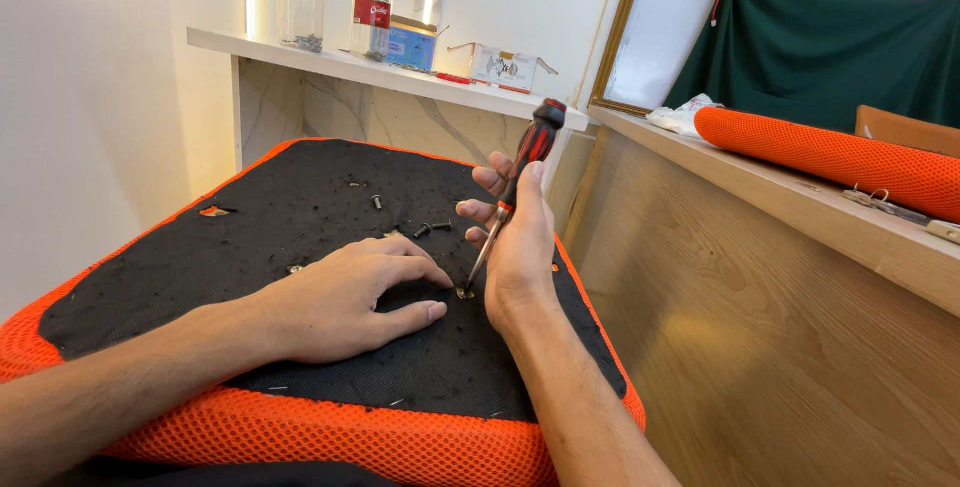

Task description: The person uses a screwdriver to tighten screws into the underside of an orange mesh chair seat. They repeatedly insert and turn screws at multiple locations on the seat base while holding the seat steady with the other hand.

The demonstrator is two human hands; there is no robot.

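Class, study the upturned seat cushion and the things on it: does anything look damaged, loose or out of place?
Yes. Loose dark screws lie scattered on the black underside fabric, and a small tear near its left edge shows orange beneath. Bits of debris dot the cloth. The right hand holds a screwdriver; the left hand rests flat.

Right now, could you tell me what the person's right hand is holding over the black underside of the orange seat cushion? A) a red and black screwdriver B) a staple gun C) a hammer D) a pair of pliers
A: the right hand is closed round a red and black screwdriver, its tip down on the black fabric panel beside the left hand, which lies flat.
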